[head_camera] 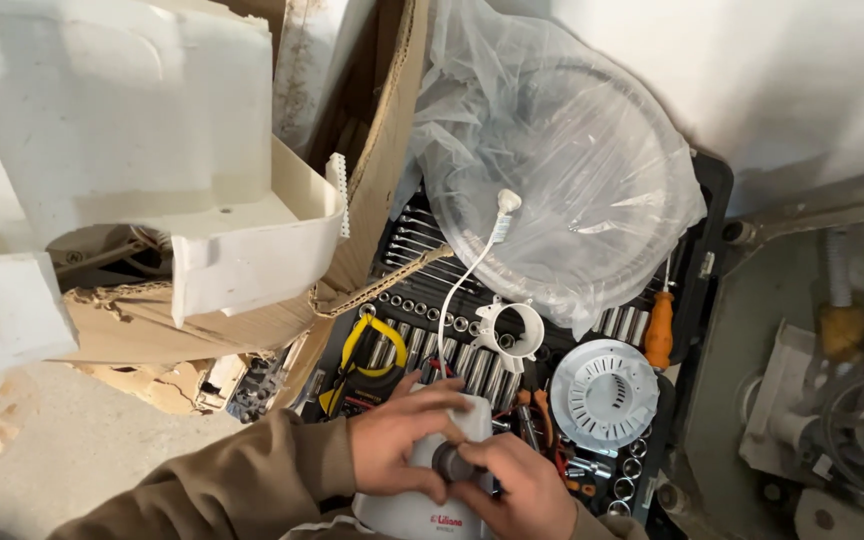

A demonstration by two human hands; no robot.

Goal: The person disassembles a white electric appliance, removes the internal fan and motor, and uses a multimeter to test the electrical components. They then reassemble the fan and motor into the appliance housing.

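Note:
Both my hands are at the bottom middle, on a white plastic housing. My left hand wraps over its top. My right hand pinches a dark round knob on the housing's face. A white cable with a small white plug runs up from the housing over an open tool case full of sockets and wrenches. A white ring-shaped part and a white slotted round cover lie on the case.
A clear round dish in a plastic bag rests on the tool case. An orange-handled screwdriver and yellow-handled pliers lie there too. Torn cardboard and white moulded panels stand at left. Pipes and machine parts sit at right.

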